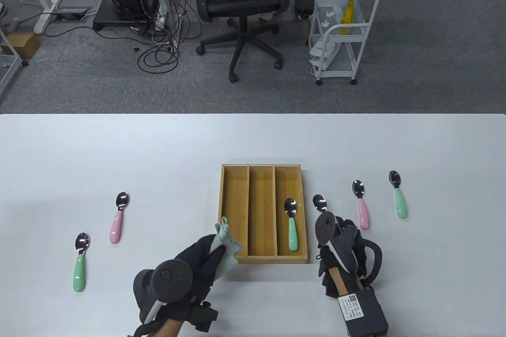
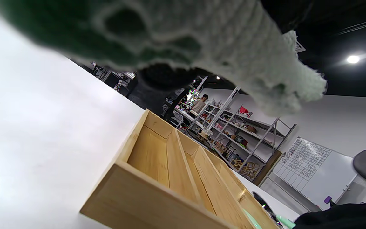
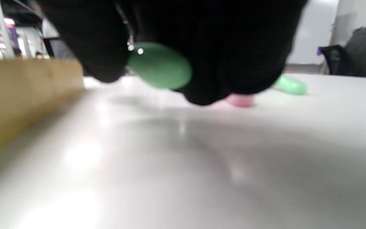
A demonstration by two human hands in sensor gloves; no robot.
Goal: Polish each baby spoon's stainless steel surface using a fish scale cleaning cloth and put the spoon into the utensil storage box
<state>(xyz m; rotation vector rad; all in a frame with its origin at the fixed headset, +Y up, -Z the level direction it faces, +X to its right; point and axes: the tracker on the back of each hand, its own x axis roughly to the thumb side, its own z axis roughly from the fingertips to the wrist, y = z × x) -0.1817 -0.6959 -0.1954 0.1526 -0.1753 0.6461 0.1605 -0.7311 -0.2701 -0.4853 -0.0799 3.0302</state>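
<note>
— Black glove first: the right hand (image 1: pixel 343 248) sits just right of the storage box (image 1: pixel 228 210), low over the table. What has it got?

— In the right wrist view its fingers (image 3: pixel 202 63) curl over a green handle (image 3: pixel 159 65), so I read it as gripping a spoon. From above only that spoon's steel bowl (image 1: pixel 320 202) shows, poking out beyond the hand on the far side.

— So the long axis?

— Bowl away from the person, handle toward them, roughly parallel to the box's dividers. Whether it is lifted off the table yet I cannot tell.

— And the cloth?

— The left hand (image 1: pixel 197 264) pinches the pale green cloth (image 1: pixel 224 239) at the box's near left corner, the cloth hanging over the box edge. The box lies between the two hands, so the spoon must cross toward the cloth, or the cloth toward it.

— Which is nearer the box's slots?

— Both hands flank it closely. One green spoon (image 1: pixel 292 226) already lies in the right compartment; the middle and left ones show nothing.

— The others?

— Right of the box, a pink spoon (image 1: pixel 362 206) and a green one (image 1: pixel 398 194); well left of it, another pink (image 1: pixel 118 218) and another green (image 1: pixel 80 264)
</note>
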